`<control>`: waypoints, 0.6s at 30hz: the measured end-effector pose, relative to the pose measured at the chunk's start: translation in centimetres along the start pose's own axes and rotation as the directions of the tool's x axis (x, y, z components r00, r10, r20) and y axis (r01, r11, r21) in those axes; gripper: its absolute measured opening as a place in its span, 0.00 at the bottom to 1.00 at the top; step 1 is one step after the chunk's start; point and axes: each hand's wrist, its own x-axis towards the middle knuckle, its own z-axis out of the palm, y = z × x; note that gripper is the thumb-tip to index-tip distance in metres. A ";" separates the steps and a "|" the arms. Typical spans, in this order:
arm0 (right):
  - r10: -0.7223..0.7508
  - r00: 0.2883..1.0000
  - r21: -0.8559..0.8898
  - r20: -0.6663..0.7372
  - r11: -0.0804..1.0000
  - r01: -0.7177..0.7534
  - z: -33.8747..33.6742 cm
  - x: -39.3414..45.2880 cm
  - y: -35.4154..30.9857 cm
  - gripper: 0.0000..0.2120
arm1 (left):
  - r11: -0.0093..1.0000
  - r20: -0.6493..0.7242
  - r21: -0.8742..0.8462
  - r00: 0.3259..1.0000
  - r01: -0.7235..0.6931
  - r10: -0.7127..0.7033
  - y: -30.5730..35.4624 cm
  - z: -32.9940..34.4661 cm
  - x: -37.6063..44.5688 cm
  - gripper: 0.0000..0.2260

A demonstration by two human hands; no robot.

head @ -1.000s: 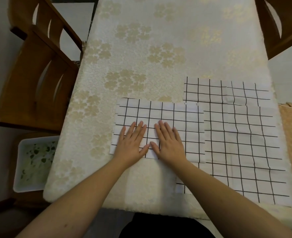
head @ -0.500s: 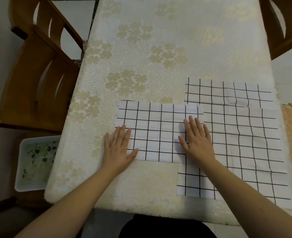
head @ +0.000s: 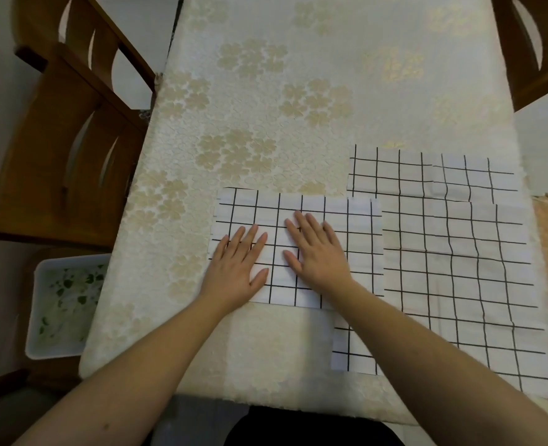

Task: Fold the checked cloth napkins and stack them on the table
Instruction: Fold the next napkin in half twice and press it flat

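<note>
Table (head: 266, 91); folded napkin (head: 356, 226) under left hand (head: 237, 265); right hand (head: 317, 252)

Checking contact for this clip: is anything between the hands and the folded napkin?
Nothing visible. The left hand and right hand both rest flat, fingers straight, directly on the folded napkin, which overlaps the unfolded napkins to its right.

No text, label, brand, number or sign can be read anywhere in view. The checked napkins (head: 452, 262) at 3 o'clock carry only a black grid, and the tablecloth (head: 266, 101) toward 12 o'clock carries only a pale flower pattern.
</note>
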 end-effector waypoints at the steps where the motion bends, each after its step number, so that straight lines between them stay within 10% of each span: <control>1: 0.013 1.000 -0.011 0.004 1.000 -0.012 -0.1 -0.1 1.1 0.32 | 1.000 0.011 0.000 1.000 0.021 -0.021 0.0 0.1 -0.1 0.32; 10: 0.296 0.955 -0.062 -0.018 0.953 -0.296 -2.7 -2.0 9.8 0.34 | 0.993 0.032 0.023 0.993 0.114 -0.114 -0.8 0.3 -1.5 0.39; 18: 0.115 0.989 0.099 -0.091 0.989 -0.106 -0.8 -2.1 -3.6 0.29 | 0.991 0.003 0.035 0.992 0.126 -0.126 -0.6 0.4 -1.4 0.40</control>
